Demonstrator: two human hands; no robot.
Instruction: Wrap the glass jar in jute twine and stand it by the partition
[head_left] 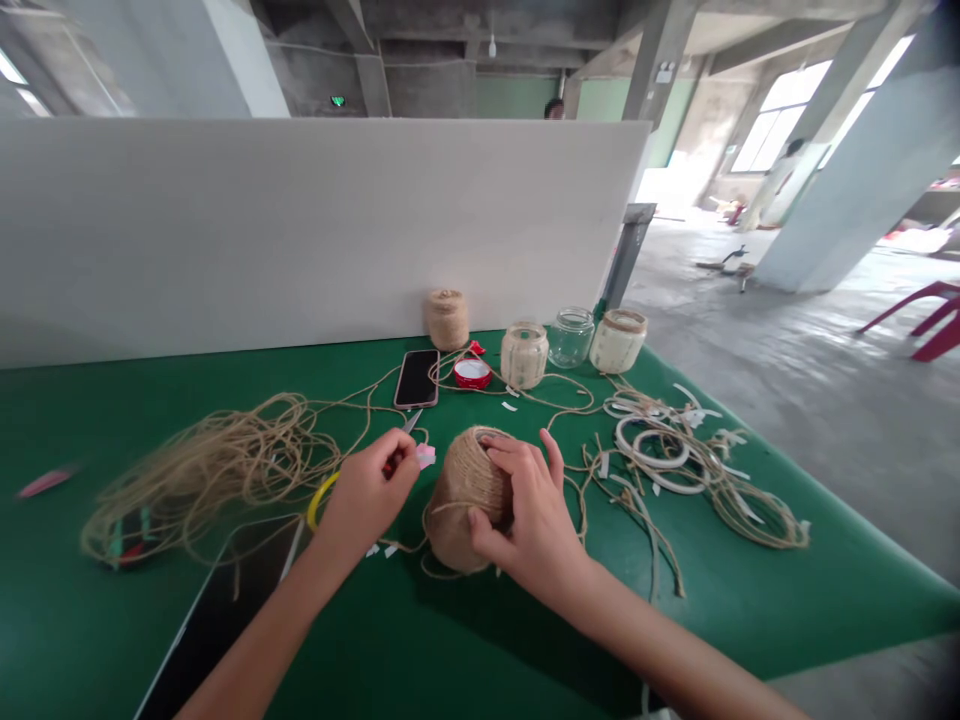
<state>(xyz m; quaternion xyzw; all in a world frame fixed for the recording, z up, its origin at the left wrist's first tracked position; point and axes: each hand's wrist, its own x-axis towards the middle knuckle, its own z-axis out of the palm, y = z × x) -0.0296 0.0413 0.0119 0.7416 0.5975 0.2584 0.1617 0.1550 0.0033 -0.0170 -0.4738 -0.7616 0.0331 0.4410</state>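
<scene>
While the right hand [534, 520] wraps around the twine-covered jar [466, 497] lying tilted mid-table, thumb on its side and fingers over the rim, the left hand [365, 497] is closed on scissors [330, 490] with a yellow handle, blade tip poking out toward the phone [417, 378]. A small pink scrap [425, 456] sits at the left fingertips; loose twine pile [210, 465] lies toward the table's left edge, white tape rings [660, 448] toward the right edge, red tape roll [472, 372] and three more jars near the back edge.
</scene>
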